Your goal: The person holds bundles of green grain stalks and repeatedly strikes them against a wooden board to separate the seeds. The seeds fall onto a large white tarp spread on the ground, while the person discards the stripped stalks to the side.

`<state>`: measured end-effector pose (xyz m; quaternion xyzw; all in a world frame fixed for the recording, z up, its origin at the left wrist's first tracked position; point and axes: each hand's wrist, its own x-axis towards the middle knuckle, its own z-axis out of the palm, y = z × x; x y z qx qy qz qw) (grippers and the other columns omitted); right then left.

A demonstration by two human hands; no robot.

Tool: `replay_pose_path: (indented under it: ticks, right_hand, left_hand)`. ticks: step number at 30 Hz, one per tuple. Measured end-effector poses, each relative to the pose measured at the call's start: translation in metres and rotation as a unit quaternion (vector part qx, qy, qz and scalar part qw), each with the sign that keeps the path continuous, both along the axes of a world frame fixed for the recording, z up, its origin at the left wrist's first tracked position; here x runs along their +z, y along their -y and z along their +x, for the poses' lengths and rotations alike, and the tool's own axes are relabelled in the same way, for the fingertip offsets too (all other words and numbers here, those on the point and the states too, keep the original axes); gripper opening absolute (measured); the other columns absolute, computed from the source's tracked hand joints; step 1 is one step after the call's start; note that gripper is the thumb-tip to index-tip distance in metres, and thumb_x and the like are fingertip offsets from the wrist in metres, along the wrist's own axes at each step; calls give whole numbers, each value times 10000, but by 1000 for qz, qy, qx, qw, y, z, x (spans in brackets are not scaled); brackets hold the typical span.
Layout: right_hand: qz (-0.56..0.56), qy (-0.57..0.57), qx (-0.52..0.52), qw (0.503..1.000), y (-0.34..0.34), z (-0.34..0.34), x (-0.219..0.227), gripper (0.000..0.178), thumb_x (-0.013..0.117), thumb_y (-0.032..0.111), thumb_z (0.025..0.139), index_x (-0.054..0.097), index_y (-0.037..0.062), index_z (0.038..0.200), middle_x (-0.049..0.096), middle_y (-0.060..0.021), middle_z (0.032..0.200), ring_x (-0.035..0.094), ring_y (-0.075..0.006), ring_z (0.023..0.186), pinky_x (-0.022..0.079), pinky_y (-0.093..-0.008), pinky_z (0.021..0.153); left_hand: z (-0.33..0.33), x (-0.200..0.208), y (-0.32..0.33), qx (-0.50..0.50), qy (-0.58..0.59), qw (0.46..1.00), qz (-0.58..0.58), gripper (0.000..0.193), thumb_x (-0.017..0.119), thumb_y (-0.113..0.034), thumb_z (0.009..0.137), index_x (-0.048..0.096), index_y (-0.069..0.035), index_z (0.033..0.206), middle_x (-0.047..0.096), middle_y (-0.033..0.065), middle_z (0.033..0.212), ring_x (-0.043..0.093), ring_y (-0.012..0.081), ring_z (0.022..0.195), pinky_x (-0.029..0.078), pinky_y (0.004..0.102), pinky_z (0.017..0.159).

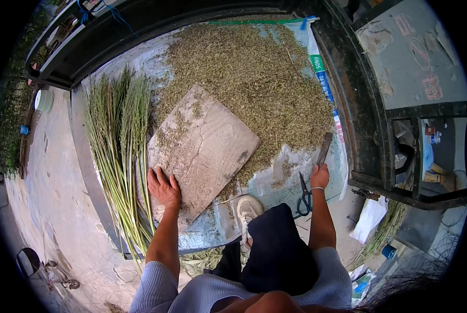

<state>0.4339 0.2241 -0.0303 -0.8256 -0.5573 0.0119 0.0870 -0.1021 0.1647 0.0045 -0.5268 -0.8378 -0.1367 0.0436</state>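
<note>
A wooden board (210,141) lies tilted cornerwise on the work surface, with some seeds scattered over it. My left hand (164,189) rests on its lower left edge, fingers spread. Beside that hand, to the left, a bundle of long green stalks (120,151) lies with its feathery heads pointing away from me. My right hand (319,177) is closed around a dark, flat, stick-like tool (325,148), which points away from me. Just left of the right hand are black-handled scissors (304,197).
A thick layer of greenish-brown seeds or chaff (244,57) covers a pale plastic sheet (301,156). Dark metal side rails (358,104) border the surface at the back and right. My shoe (249,207) stands at the near edge. A parked scooter (53,274) is at the lower left.
</note>
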Motion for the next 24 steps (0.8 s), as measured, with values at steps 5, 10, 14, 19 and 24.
replay_pose_path:
  ticks: [5,10,14,19,24]
  right_hand:
    - [-63,56,-94,992,12,-31,31,455,630,292,801,461,34,1136,533,-175,1039,544,-364,949,470,-494,725]
    - [45,102,132,985,19,-57,61,361,591,188,827,473,39,1134,521,-192,1099,517,-364,1016,457,-473,770]
    - [41,-111,317,941,49,-82,56,186,531,146,858,555,27,998,572,-174,984,551,-351,954,454,-441,759]
    - [-23,-282,458,842,100,-153,49,157,479,158,887,571,32,875,609,-147,864,607,-326,711,478,-418,625]
    - [-71,-329,605,722,156,-221,72,154,480,160,883,564,32,866,606,-143,836,599,-308,670,466,-410,581]
  left_hand:
    - [-6,2,-1,33,20,999,-29,548,571,-356,815,449,-103,1286,324,161,1395,290,340,1287,212,462,1050]
    - [-10,-1,7,48,36,998,-26,552,572,-366,817,449,-117,1294,305,151,1410,281,333,1294,209,458,1057]
    - [-6,16,11,31,104,994,-16,544,574,-393,825,467,-98,1270,305,182,1398,296,365,1277,256,474,1033]
    - [35,85,79,-85,322,943,28,266,592,-322,839,592,-57,863,588,156,884,571,355,790,472,420,666]
    - [42,88,277,-127,299,916,-236,434,575,-465,812,621,-42,725,599,158,716,594,362,728,472,462,631]
